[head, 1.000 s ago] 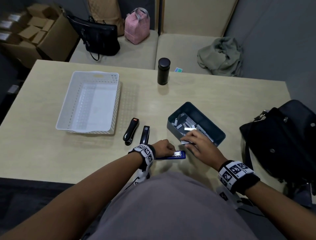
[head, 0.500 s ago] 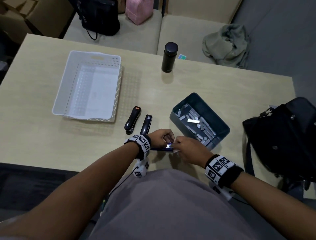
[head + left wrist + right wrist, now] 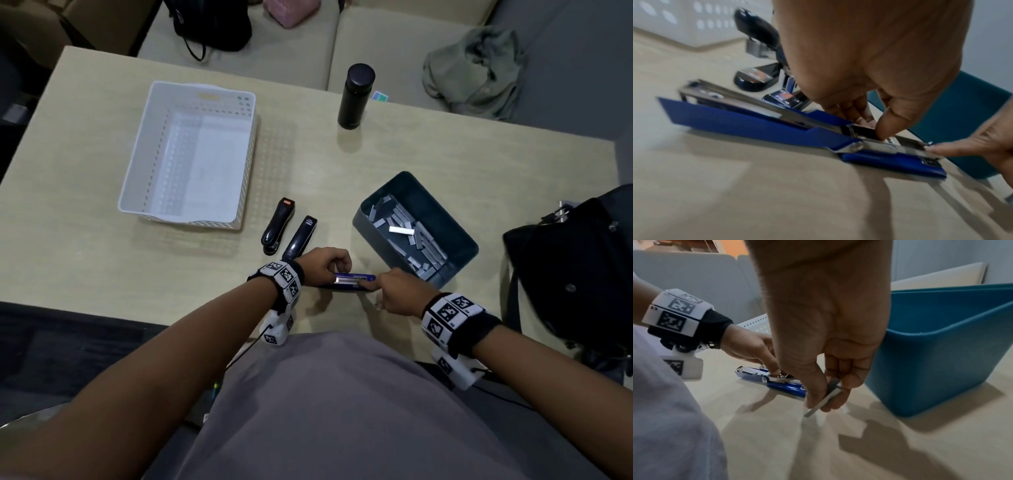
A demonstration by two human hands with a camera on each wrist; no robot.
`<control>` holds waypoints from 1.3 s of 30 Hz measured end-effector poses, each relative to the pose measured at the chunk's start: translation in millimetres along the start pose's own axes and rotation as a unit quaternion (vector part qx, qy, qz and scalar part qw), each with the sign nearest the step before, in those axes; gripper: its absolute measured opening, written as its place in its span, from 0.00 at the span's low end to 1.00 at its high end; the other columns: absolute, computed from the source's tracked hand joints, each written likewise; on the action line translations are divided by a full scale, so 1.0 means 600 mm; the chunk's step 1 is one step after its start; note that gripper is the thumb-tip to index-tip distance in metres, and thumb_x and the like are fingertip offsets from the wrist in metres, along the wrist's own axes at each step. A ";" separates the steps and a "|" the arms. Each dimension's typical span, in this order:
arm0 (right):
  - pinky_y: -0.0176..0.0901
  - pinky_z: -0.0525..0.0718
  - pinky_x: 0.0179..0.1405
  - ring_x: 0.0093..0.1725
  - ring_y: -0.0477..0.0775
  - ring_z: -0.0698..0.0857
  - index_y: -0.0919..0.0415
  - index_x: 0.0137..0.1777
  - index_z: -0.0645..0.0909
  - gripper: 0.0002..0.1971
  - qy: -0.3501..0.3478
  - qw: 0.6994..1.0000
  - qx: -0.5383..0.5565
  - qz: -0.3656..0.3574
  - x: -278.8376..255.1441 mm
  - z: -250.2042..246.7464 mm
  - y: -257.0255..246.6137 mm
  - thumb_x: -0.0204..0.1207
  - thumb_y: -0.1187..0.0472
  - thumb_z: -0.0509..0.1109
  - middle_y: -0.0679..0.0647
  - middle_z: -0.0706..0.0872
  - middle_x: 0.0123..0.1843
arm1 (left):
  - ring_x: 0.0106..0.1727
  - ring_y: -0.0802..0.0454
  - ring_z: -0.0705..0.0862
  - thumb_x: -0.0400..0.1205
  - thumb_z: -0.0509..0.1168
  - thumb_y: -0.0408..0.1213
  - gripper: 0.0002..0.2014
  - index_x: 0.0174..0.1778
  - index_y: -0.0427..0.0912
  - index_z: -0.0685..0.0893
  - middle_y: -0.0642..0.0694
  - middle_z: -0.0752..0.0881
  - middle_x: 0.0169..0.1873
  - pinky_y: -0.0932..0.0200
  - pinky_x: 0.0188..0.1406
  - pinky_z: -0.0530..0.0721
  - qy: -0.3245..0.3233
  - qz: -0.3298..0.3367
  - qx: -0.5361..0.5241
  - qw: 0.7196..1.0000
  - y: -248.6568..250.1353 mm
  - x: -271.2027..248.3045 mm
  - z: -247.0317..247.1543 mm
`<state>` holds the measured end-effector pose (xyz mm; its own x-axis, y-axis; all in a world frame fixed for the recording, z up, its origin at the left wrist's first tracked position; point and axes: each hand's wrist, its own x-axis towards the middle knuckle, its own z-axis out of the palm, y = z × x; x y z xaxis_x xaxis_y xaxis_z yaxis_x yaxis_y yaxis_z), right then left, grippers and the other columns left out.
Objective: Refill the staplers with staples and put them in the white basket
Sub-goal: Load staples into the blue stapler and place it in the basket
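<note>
A blue stapler [image 3: 352, 283] lies opened flat near the table's front edge, its metal magazine [image 3: 906, 146] facing up. My left hand [image 3: 337, 269] grips it at the hinge, and the thumb [image 3: 887, 128] presses into the magazine. My right hand [image 3: 378, 287] touches the stapler's right end with one finger and pinches a grey staple strip [image 3: 823, 400] between thumb and fingers. Two black staplers [image 3: 278, 226] [image 3: 300, 238] lie closed just behind my left wrist. The white basket [image 3: 205, 171] stands empty at the far left. A dark teal bin [image 3: 452, 216] to the right holds several staple strips [image 3: 411, 233].
A black flask [image 3: 355, 96] stands upright at the table's far edge. A black bag [image 3: 575, 267] sits at the right end of the table, close to the bin. Behind the table a sofa holds bags and a green cloth [image 3: 476, 72].
My right hand has left the bin with a staple strip and come down to the blue stapler's right end. My left hand has stayed on the stapler.
</note>
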<state>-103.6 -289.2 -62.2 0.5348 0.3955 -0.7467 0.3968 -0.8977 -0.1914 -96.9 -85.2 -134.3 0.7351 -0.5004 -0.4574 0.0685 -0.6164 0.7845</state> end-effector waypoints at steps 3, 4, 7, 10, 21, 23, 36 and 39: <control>0.47 0.81 0.53 0.56 0.60 0.85 0.47 0.78 0.71 0.29 -0.004 1.000 0.003 0.003 0.000 -0.003 0.002 0.77 0.63 0.69 0.61 0.81 0.63 | 0.32 0.62 0.76 0.73 0.66 0.24 0.15 0.52 0.43 0.88 0.51 0.82 0.43 0.66 0.34 0.77 0.000 -0.019 0.023 1.000 -0.009 -0.015 -0.018; 0.47 0.81 0.53 0.56 0.60 0.85 0.48 0.78 0.71 0.28 -0.003 1.000 0.004 0.002 -0.001 -0.003 0.002 0.78 0.63 0.68 0.61 0.81 0.64 | 0.32 0.62 0.76 0.72 0.66 0.24 0.15 0.51 0.43 0.89 0.50 0.83 0.42 0.64 0.33 0.77 0.003 -0.029 0.030 0.999 -0.011 -0.018 -0.022; 0.49 0.83 0.55 0.56 0.61 0.85 0.52 0.76 0.73 0.25 0.002 1.000 -0.007 -0.002 -0.005 -0.008 -0.002 0.79 0.64 0.67 0.63 0.81 0.64 | 0.31 0.62 0.76 0.72 0.68 0.25 0.14 0.49 0.44 0.90 0.50 0.86 0.40 0.64 0.32 0.75 0.016 -0.059 0.035 0.998 -0.013 -0.025 -0.026; 0.50 0.85 0.52 0.53 0.62 0.85 0.50 0.74 0.74 0.23 0.004 1.000 -0.021 -0.011 -0.006 -0.009 -0.006 0.79 0.62 0.64 0.62 0.82 0.61 | 0.29 0.60 0.76 0.72 0.68 0.25 0.15 0.50 0.45 0.91 0.51 0.87 0.39 0.68 0.30 0.74 0.030 -0.070 0.012 0.997 -0.013 -0.035 -0.024; 0.48 0.82 0.52 0.56 0.61 0.84 0.52 0.74 0.75 0.23 0.002 0.999 -0.028 -0.023 -0.004 -0.010 0.000 0.79 0.64 0.63 0.62 0.82 0.62 | 0.41 0.40 0.85 0.77 0.63 0.37 0.05 0.43 0.40 0.81 0.41 0.86 0.41 0.50 0.40 0.86 0.092 -0.124 0.260 0.953 0.054 -0.054 -0.005; 0.48 0.82 0.55 0.58 0.61 0.84 0.54 0.74 0.76 0.22 0.005 1.000 -0.016 -0.021 -0.005 -0.010 0.002 0.79 0.63 0.64 0.62 0.82 0.63 | 0.42 0.39 0.85 0.77 0.62 0.37 0.05 0.44 0.40 0.81 0.39 0.86 0.43 0.51 0.39 0.85 0.062 -0.126 0.263 0.955 0.055 -0.057 -0.001; 0.45 0.82 0.49 0.53 0.62 0.86 0.57 0.64 0.81 0.18 0.015 0.999 0.023 -0.019 -0.004 0.004 0.013 0.73 0.62 0.68 0.60 0.83 0.59 | 0.59 0.38 0.76 0.82 0.61 0.44 0.15 0.57 0.37 0.79 0.38 0.76 0.57 0.43 0.46 0.85 0.188 -0.174 0.254 0.932 0.086 -0.039 0.082; 0.43 0.78 0.43 0.52 0.63 0.86 0.59 0.62 0.80 0.16 0.014 1.000 0.015 -0.023 0.003 0.008 0.018 0.73 0.63 0.66 0.61 0.83 0.58 | 0.60 0.38 0.76 0.80 0.63 0.47 0.18 0.57 0.37 0.82 0.38 0.77 0.57 0.42 0.49 0.84 0.183 -0.221 0.260 0.922 0.099 -0.021 0.088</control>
<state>-101.8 -299.4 -68.5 0.5373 0.4423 -0.7181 0.3992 -0.8834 -0.2454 -137.8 -147.4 -104.1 0.8975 0.0503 -0.4381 0.1543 -0.9665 0.2053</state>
